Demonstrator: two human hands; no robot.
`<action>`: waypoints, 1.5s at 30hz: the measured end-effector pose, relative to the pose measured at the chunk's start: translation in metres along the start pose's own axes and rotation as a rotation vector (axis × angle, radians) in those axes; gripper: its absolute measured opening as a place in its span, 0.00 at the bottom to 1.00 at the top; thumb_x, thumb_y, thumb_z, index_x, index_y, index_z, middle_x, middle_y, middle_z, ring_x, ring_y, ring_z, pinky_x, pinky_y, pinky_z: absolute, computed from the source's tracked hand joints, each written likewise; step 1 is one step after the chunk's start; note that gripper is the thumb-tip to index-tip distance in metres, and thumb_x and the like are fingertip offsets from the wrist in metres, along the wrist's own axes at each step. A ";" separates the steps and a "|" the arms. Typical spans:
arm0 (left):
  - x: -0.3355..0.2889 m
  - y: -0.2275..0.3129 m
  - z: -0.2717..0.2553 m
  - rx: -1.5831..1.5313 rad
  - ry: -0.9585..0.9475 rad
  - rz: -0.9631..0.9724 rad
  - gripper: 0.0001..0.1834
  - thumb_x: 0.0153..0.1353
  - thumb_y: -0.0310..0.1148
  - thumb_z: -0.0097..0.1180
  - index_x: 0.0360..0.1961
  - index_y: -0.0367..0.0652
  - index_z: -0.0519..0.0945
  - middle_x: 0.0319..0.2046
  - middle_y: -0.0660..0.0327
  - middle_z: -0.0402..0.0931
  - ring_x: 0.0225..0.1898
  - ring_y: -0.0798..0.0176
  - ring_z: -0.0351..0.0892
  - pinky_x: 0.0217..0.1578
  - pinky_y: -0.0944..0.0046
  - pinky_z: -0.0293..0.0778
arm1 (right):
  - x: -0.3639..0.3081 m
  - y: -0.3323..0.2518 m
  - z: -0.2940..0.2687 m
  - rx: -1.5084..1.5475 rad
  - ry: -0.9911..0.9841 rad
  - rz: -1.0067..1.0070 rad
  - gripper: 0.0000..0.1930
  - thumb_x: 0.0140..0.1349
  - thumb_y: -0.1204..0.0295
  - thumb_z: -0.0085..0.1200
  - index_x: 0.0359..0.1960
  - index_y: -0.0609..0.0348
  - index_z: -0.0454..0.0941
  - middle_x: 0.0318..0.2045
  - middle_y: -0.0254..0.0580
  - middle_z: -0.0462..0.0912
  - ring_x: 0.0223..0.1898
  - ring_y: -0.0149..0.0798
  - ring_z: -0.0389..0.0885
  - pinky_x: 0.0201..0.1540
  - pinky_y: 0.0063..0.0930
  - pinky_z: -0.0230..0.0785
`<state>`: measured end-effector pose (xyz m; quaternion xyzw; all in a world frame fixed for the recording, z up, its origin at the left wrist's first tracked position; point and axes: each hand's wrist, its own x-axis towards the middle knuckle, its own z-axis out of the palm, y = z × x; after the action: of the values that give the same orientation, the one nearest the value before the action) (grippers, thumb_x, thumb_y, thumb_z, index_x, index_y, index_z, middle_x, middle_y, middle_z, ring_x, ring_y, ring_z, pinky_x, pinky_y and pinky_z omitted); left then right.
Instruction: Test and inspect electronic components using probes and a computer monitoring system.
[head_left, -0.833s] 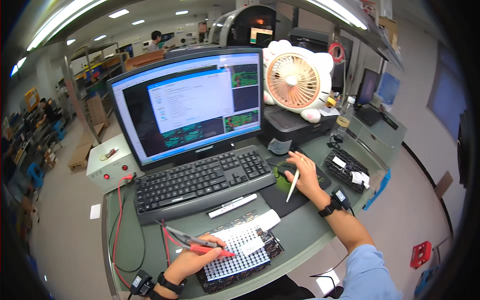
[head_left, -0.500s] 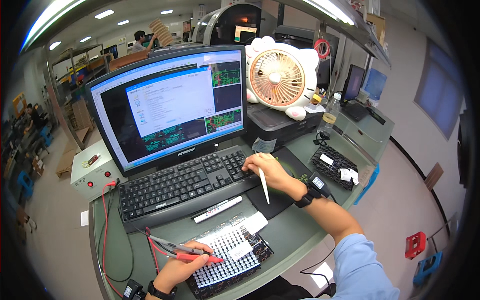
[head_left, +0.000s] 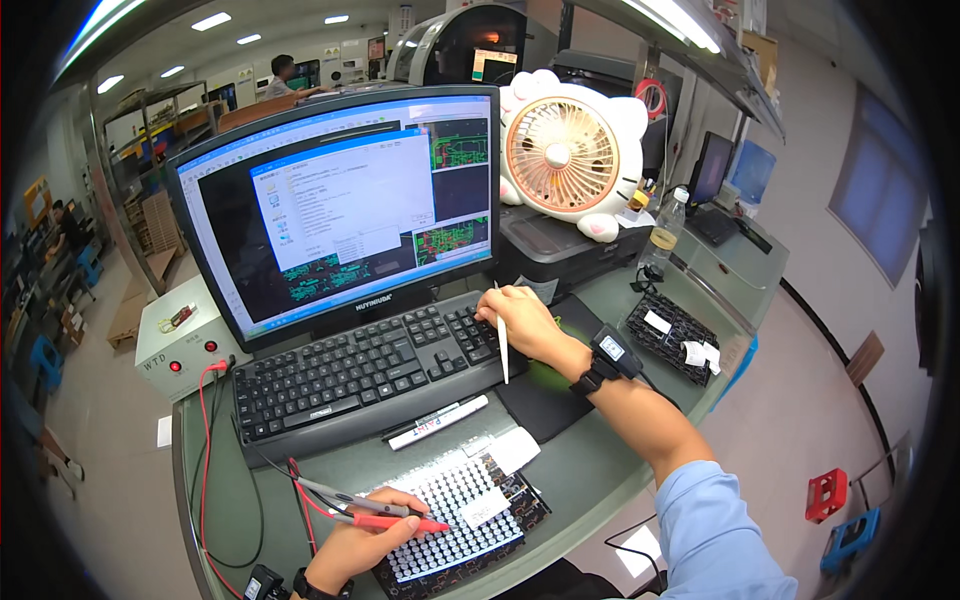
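Observation:
My left hand point(head_left: 362, 545) is closed round two test probes, a red probe point(head_left: 385, 522) and a grey probe point(head_left: 350, 500). Their tips lie over a sheet of round white stickers point(head_left: 455, 545), which rests on a dark circuit board point(head_left: 530, 497). Over the number pad of the black keyboard point(head_left: 350, 370) is my right hand point(head_left: 528, 322), its fingers bent onto the keys. A thin white pointed stick point(head_left: 503, 355) hangs down from that hand's grip. Behind the keyboard, the monitor point(head_left: 350, 215) shows a dialog window over green circuit drawings.
A white marker point(head_left: 438, 422) lies before the keyboard. Probe leads run to a white box point(head_left: 185, 340) at left. A lit fan point(head_left: 560, 150) stands on a black machine. Further right are a bottle point(head_left: 664, 235) and a bagged dark bundle point(head_left: 665, 330). A person point(head_left: 285, 75) is in the background.
My right hand has shifted slightly left and up over the number pad, and the stick hangs steeper. A small list has dropped open in the dialog. My left hand stays put.

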<state>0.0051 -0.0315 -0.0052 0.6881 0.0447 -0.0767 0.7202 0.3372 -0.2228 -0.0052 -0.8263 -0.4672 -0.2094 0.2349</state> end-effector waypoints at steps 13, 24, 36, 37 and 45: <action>0.000 0.000 -0.005 0.060 -0.039 0.003 0.13 0.64 0.34 0.56 0.44 0.36 0.78 0.34 0.61 0.78 0.36 0.72 0.78 0.39 0.72 0.74 | 0.007 -0.021 -0.003 0.151 -0.010 -0.109 0.07 0.65 0.66 0.48 0.33 0.53 0.74 0.28 0.33 0.80 0.38 0.40 0.76 0.44 0.35 0.62; 0.000 -0.001 -0.005 0.026 -0.092 0.012 0.14 0.65 0.35 0.53 0.46 0.36 0.76 0.38 0.61 0.77 0.38 0.73 0.77 0.41 0.72 0.73 | -0.053 0.004 -0.043 0.103 0.091 0.224 0.06 0.63 0.69 0.51 0.36 0.56 0.76 0.31 0.40 0.82 0.39 0.46 0.79 0.39 0.36 0.70; 0.003 -0.010 -0.009 0.078 -0.092 0.053 0.13 0.64 0.35 0.53 0.45 0.39 0.78 0.43 0.61 0.75 0.40 0.72 0.77 0.44 0.71 0.72 | -0.104 0.017 -0.051 0.062 0.050 0.123 0.23 0.47 0.68 0.66 0.47 0.54 0.76 0.54 0.41 0.77 0.52 0.46 0.76 0.53 0.35 0.69; 0.004 -0.010 -0.009 0.088 -0.098 0.043 0.13 0.64 0.35 0.53 0.45 0.40 0.78 0.43 0.61 0.75 0.41 0.71 0.76 0.44 0.70 0.71 | -0.105 0.020 -0.049 0.050 0.034 0.109 0.22 0.47 0.68 0.66 0.46 0.54 0.77 0.54 0.40 0.77 0.53 0.46 0.76 0.54 0.35 0.69; 0.003 -0.008 -0.007 0.059 -0.070 0.033 0.11 0.62 0.32 0.55 0.43 0.38 0.78 0.38 0.63 0.76 0.41 0.73 0.74 0.45 0.70 0.70 | -0.105 0.022 -0.047 0.061 0.030 0.094 0.19 0.48 0.70 0.64 0.44 0.53 0.78 0.54 0.40 0.77 0.53 0.46 0.75 0.54 0.36 0.69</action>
<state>0.0073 -0.0252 -0.0142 0.7066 0.0059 -0.0901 0.7018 0.3002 -0.3311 -0.0312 -0.8365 -0.4305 -0.1961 0.2764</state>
